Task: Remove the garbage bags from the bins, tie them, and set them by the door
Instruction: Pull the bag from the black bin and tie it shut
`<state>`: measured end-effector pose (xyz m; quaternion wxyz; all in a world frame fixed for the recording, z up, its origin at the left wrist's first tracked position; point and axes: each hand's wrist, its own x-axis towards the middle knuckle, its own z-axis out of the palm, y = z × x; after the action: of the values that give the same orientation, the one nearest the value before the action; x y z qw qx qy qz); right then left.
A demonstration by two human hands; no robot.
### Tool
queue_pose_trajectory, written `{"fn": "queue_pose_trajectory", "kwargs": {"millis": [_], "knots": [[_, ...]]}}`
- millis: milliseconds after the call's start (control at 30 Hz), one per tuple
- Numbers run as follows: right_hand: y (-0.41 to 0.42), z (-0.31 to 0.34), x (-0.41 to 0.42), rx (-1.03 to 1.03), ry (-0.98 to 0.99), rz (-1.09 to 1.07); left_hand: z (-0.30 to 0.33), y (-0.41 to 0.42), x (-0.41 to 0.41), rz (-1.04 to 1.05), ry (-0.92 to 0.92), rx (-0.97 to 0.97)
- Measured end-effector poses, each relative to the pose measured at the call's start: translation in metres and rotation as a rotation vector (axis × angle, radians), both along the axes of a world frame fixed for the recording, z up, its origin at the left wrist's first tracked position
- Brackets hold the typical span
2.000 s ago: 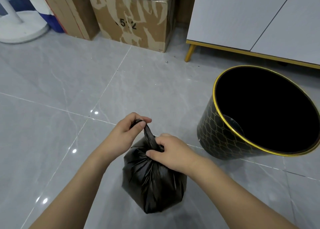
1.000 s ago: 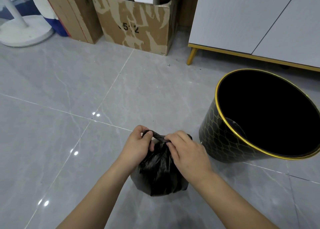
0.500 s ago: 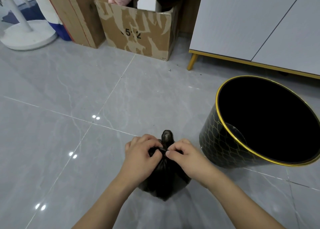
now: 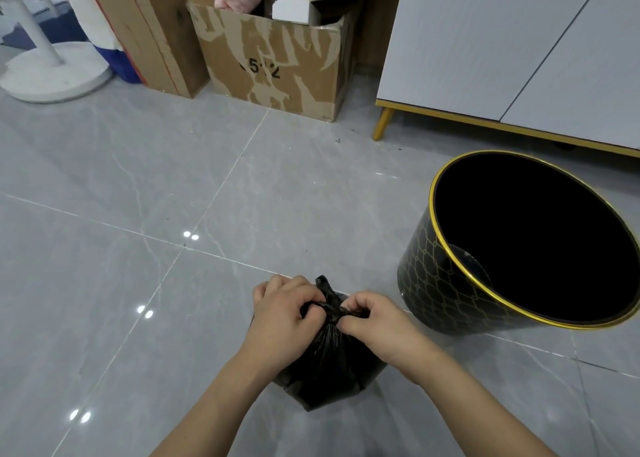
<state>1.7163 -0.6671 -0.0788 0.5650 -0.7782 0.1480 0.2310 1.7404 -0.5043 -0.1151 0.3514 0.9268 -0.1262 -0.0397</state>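
Note:
A small black garbage bag (image 4: 329, 373) sits on the grey tiled floor at the bottom centre. My left hand (image 4: 282, 321) and my right hand (image 4: 375, 323) both pinch its twisted neck, where a knot is bunched between my fingertips. A short tail of plastic sticks up above the knot. To the right stands the black bin (image 4: 446, 290) with a gold rim and gold pattern; its inside is dark and shows no liner. No door is in view.
A torn cardboard box (image 4: 277, 54) stands against the far wall, with tall flat cartons (image 4: 149, 30) to its left. A white round stand base (image 4: 52, 75) is at far left. A white cabinet (image 4: 485, 41) on gold legs fills the upper right, close behind the bin.
Two seconds ago my left hand held the bag's neck stretched upward. Both hands have since come together at the neck and wound it into a knot. The view has tilted up slightly.

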Motion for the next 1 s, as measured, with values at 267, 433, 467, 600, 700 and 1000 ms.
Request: {"fn": "queue_pose_trajectory", "kwargs": {"millis": [267, 433, 467, 600, 700, 1000], "knots": [[0.005, -0.005, 0.006, 0.069, 0.017, -0.133, 0.001, -0.003, 0.002, 0.047, -0.003, 0.069], [0.004, -0.004, 0.007, 0.369, 0.292, -0.199, -0.001, -0.004, 0.004, 0.038, -0.005, 0.151], [0.003, -0.006, 0.006, 0.402, 0.318, -0.199, -0.002, -0.004, 0.005, 0.009, -0.002, 0.146], [-0.003, -0.005, 0.003, 0.391, 0.327, -0.19, -0.005, -0.002, 0.005, -0.02, 0.049, 0.077], [-0.004, -0.004, 0.003, 0.23, 0.23, -0.182, -0.007, 0.0, 0.003, 0.002, 0.097, 0.04], [-0.006, -0.002, 0.003, 0.248, 0.187, -0.13, 0.001, -0.003, 0.003, 0.037, 0.052, 0.082]]}}
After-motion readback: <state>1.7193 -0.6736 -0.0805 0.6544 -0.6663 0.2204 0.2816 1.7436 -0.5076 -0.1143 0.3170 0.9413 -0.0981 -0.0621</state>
